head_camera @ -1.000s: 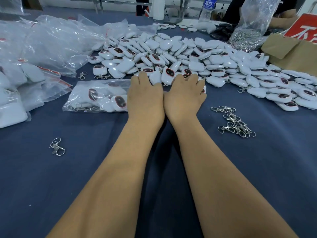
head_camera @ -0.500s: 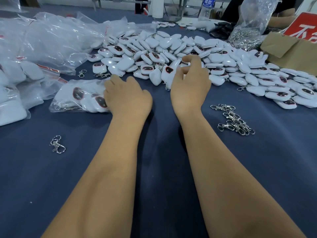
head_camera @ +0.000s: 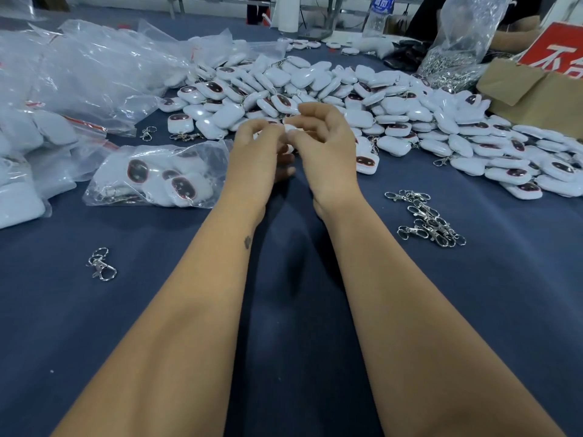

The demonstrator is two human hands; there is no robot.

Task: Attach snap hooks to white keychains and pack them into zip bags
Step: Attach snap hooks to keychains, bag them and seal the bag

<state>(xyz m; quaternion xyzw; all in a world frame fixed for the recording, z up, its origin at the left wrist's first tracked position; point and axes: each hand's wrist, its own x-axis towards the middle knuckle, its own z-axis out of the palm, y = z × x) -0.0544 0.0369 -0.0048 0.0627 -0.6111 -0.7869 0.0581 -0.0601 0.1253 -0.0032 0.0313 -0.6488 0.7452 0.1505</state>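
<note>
The fingers (head_camera: 296, 121) of both hands are curled in toward each other just above the middle of the frame, their tips meeting on a small white keychain (head_camera: 288, 128) held between them. The left hand (head_camera: 257, 152) pinches it from the left side with bent fingertips, and the right hand (head_camera: 325, 143) pinches it from the right, its index finger arched over the top. Most of the keychain is hidden by the fingers, so whether a hook is on it cannot be told.

Behind the hands, across the upper middle and right of the frame, lies a wide heap of white keychains (head_camera: 394, 105), some showing a dark oval face. To the left of the left hand sits a clear zip bag (head_camera: 157, 178) with several keychains inside, lying flat on the blue bench (head_camera: 284, 310). More filled bags (head_camera: 63, 89) pile up in the upper left. A small cluster of metal snap hooks (head_camera: 429, 219) rests on the bench right of the right forearm, and a single snap hook (head_camera: 101, 264) lies alone in the lower left. A brown cardboard box (head_camera: 536, 89) stands at the upper right edge.
</note>
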